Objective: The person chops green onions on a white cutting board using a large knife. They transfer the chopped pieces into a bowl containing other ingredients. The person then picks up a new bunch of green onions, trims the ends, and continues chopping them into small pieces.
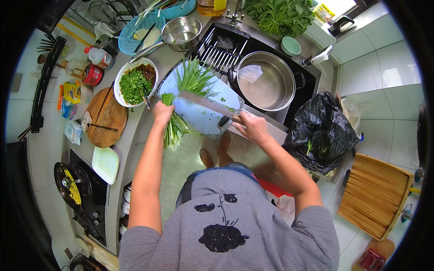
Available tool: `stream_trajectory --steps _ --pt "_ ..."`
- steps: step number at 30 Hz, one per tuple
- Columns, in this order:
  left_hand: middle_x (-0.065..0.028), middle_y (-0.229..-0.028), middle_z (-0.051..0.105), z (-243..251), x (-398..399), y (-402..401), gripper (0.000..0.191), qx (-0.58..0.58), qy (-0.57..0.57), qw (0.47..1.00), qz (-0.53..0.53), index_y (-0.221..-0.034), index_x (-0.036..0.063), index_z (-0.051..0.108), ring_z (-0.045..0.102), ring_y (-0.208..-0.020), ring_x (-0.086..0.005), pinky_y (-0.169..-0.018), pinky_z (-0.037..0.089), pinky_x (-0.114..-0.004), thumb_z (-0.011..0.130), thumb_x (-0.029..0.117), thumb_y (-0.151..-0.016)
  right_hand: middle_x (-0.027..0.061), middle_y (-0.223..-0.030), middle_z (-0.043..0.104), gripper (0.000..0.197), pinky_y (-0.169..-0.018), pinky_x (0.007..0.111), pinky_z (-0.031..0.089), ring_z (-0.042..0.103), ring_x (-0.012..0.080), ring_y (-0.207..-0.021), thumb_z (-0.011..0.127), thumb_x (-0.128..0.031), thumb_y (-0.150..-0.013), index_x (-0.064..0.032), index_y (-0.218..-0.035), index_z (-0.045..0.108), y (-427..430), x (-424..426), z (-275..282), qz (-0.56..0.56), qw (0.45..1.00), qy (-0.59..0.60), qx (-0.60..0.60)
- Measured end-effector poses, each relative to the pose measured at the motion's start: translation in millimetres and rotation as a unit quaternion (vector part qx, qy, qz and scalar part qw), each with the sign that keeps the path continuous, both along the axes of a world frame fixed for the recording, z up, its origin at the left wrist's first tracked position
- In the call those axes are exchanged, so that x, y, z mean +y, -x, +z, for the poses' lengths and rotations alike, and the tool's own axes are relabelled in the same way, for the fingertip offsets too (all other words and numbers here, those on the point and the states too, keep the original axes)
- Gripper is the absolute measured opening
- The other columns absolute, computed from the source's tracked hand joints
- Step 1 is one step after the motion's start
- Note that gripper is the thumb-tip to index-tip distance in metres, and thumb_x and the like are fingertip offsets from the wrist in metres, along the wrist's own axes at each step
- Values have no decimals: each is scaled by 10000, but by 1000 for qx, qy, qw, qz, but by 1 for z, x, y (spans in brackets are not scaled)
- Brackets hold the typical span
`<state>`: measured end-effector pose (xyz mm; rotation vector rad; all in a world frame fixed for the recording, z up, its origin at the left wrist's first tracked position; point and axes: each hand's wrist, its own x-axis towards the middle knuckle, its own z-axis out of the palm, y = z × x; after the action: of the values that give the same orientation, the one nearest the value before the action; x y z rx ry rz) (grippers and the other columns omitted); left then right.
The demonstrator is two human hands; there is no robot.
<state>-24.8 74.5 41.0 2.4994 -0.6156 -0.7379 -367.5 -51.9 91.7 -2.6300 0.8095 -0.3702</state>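
My left hand (163, 112) grips a bunch of green chives (174, 132) at the left edge of a pale blue cutting board (200, 118); the stalk ends hang past the board's near edge. The handle of a kitchen cleaver is in my right hand (252, 128). Its blade (208, 104) points left across the board, with the tip just right of the held bunch. Beyond the blade lies a loose pile of chive leaves (194, 78), and small green bits dot the board. A white bowl (117, 83) of chopped greens and a brown filling stands to the left.
A large pot (294, 79) of water sits over the sink at right, beside a metal drain rack (217, 50). Left stand a saucepan (181, 34), a round wooden board (108, 122) and a wok (61, 176) with yellow food. A black plastic bag (322, 128) sits right.
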Motion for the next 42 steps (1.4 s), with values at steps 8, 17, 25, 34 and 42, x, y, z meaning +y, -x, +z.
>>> stream_trajectory --steps 8,17,25,34,42 --pt "-198 -967 699 3 -15 0 441 17 31 999 16 -1012 28 664 674 -902 -355 -819 523 -421 716 268 -645 67 -879 553 363 -697 343 491 581 224 -830 653 -446 -817 -102 -867 548 29 -50 -28 114 979 124 111" --pt "-209 -980 692 -2 -39 8 467 7 40 999 23 -1041 22 644 661 -937 -374 -852 514 -434 717 284 -661 78 -904 567 174 -712 390 509 583 270 -860 654 -158 -789 -91 -943 607 -107 -60 -29 58 994 54 -77" --pt "-204 -970 691 -9 -42 11 448 4 11 1000 26 -1055 36 646 656 -925 -384 -845 508 -443 710 273 -680 109 -941 601 114 -732 380 530 605 277 -930 603 -100 -780 -82 -880 655 -205 -63 -51 79 996 33 -34" --pt "-199 -951 694 -3 -43 12 438 21 10 999 34 -1041 31 644 662 -908 -372 -823 511 -436 707 269 -678 125 -837 641 86 -682 385 513 642 301 -766 641 -108 -823 -50 -884 660 -193 -65 -39 34 979 -105 -170" --pt "-199 -975 691 -6 -43 10 472 45 7 998 40 -1069 36 632 660 -915 -373 -830 511 -438 710 284 -675 159 -885 656 105 -740 417 513 640 345 -809 604 -79 -824 -26 -899 656 -206 -88 -51 43 988 -109 -104"
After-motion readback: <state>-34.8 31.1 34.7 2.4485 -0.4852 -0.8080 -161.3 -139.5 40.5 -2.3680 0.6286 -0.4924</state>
